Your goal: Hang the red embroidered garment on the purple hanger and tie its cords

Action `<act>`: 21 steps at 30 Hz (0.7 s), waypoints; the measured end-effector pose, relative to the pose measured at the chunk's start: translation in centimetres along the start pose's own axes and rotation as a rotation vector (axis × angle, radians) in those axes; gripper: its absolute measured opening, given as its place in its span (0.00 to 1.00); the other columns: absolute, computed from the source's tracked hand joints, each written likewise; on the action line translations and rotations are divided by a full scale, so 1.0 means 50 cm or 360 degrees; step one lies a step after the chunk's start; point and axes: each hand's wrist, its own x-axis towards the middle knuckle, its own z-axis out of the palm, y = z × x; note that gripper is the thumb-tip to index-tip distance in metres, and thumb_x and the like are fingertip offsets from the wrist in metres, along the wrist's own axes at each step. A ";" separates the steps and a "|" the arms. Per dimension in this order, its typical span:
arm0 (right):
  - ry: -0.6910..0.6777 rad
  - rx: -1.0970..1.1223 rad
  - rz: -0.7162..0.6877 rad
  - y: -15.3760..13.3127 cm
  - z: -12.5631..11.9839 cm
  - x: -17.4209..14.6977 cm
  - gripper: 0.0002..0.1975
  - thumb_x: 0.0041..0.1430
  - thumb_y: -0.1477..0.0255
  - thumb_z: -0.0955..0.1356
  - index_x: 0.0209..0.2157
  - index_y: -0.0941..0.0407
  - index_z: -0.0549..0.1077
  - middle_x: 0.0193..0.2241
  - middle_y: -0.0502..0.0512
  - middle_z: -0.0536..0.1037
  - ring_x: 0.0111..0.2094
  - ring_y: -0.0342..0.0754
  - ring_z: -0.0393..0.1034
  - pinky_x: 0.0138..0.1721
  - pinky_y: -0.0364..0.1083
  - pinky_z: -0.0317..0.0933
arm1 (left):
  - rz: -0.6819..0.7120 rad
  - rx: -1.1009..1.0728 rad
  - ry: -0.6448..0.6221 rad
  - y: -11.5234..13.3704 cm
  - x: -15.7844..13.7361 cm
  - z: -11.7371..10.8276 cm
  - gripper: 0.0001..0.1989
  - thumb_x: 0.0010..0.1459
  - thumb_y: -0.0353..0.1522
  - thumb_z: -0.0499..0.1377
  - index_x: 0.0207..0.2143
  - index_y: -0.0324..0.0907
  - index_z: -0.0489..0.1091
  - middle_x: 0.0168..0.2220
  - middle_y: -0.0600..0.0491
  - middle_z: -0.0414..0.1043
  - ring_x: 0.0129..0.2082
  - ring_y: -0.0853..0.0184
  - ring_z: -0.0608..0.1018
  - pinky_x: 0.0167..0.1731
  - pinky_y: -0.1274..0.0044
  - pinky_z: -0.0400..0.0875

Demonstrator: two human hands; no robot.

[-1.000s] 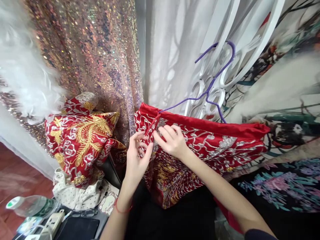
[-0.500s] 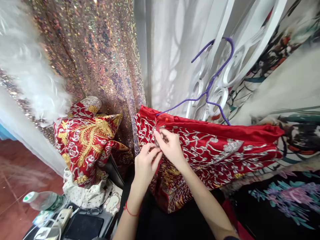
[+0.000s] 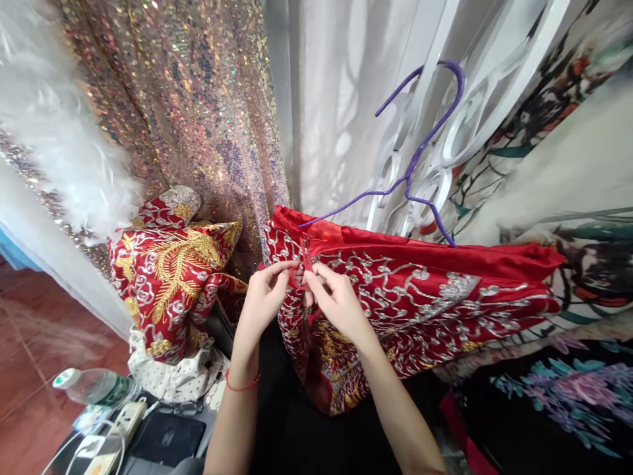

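A red skirt [image 3: 410, 284] with silver and gold embroidery hangs by its waistband from a purple hanger [image 3: 420, 155]. At the left end of its waist, my left hand [image 3: 264, 297] pinches a thin red cord [image 3: 297, 282]. My right hand [image 3: 332, 298] is closed on the same cord just to the right, with a loop showing between the fingertips. Both hands are close together in front of the embroidered cloth. Some of the cord is hidden behind my fingers.
To the left, a folded red and gold embroidered garment [image 3: 168, 277] rests on white dotted cloth [image 3: 171, 376]. Nearby are a plastic bottle [image 3: 96, 384], a power strip [image 3: 116, 432] and a dark tablet-like device [image 3: 171, 437]. Behind hang a sequin curtain [image 3: 198, 112] and white scrollwork [image 3: 475, 112].
My left hand has moved up and to the left, away from my right hand. My right hand has shifted slightly down. The red cord now shows as a loop between them.
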 end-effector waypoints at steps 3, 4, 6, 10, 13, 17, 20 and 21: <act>-0.0020 0.0000 0.0053 0.001 0.021 -0.008 0.17 0.71 0.60 0.59 0.28 0.52 0.62 0.15 0.43 0.67 0.18 0.42 0.62 0.27 0.43 0.57 | 0.0005 -0.0281 -0.0056 0.006 0.011 0.018 0.16 0.60 0.41 0.58 0.32 0.39 0.79 0.31 0.50 0.80 0.32 0.65 0.80 0.36 0.74 0.76; 0.0012 -0.0009 0.0056 0.002 0.027 -0.010 0.18 0.71 0.60 0.59 0.28 0.52 0.62 0.15 0.44 0.67 0.18 0.42 0.63 0.28 0.44 0.57 | 0.0004 -0.0354 -0.0025 0.008 0.011 0.023 0.15 0.58 0.42 0.60 0.32 0.39 0.79 0.32 0.50 0.81 0.33 0.65 0.80 0.37 0.74 0.77; 0.0090 -0.0013 0.0054 0.006 0.036 -0.014 0.19 0.71 0.59 0.58 0.26 0.52 0.62 0.15 0.45 0.68 0.18 0.43 0.63 0.29 0.44 0.57 | 0.0022 -0.0490 0.0105 0.011 0.007 0.030 0.14 0.55 0.41 0.65 0.36 0.39 0.78 0.35 0.50 0.81 0.35 0.65 0.81 0.40 0.74 0.77; 0.0204 0.0129 0.0108 0.017 0.042 -0.014 0.21 0.70 0.57 0.59 0.25 0.53 0.61 0.15 0.44 0.66 0.18 0.41 0.59 0.28 0.44 0.55 | 0.0053 -0.0689 0.0395 0.019 -0.003 0.030 0.13 0.56 0.39 0.65 0.40 0.40 0.74 0.35 0.51 0.80 0.33 0.69 0.81 0.40 0.76 0.76; 0.0218 0.0345 0.0134 0.022 0.049 -0.008 0.17 0.67 0.57 0.62 0.29 0.54 0.65 0.18 0.43 0.63 0.19 0.39 0.53 0.24 0.42 0.50 | -0.0007 -0.0803 0.0279 0.020 -0.008 0.020 0.13 0.57 0.38 0.61 0.42 0.41 0.71 0.31 0.54 0.75 0.30 0.71 0.78 0.36 0.78 0.74; 0.0272 0.0631 0.0080 0.015 0.063 -0.002 0.13 0.65 0.61 0.65 0.46 0.53 0.70 0.20 0.41 0.61 0.21 0.39 0.48 0.23 0.42 0.46 | 0.0145 -0.0750 0.0151 0.012 -0.016 0.013 0.16 0.52 0.36 0.63 0.44 0.44 0.68 0.34 0.55 0.72 0.33 0.71 0.75 0.38 0.78 0.73; 0.0282 0.0709 0.0044 0.007 0.065 0.002 0.16 0.63 0.62 0.66 0.51 0.53 0.70 0.20 0.41 0.59 0.21 0.39 0.49 0.24 0.43 0.46 | 0.0270 -0.0488 0.0244 0.004 -0.020 0.021 0.13 0.55 0.36 0.64 0.41 0.43 0.67 0.37 0.53 0.72 0.35 0.70 0.76 0.39 0.78 0.73; 0.0266 0.0720 0.0048 0.006 0.064 0.003 0.17 0.63 0.62 0.67 0.51 0.53 0.70 0.20 0.41 0.58 0.21 0.39 0.49 0.24 0.43 0.46 | 0.0293 -0.0422 0.0336 0.000 -0.020 0.024 0.11 0.57 0.36 0.62 0.40 0.43 0.67 0.37 0.52 0.72 0.35 0.70 0.76 0.40 0.78 0.73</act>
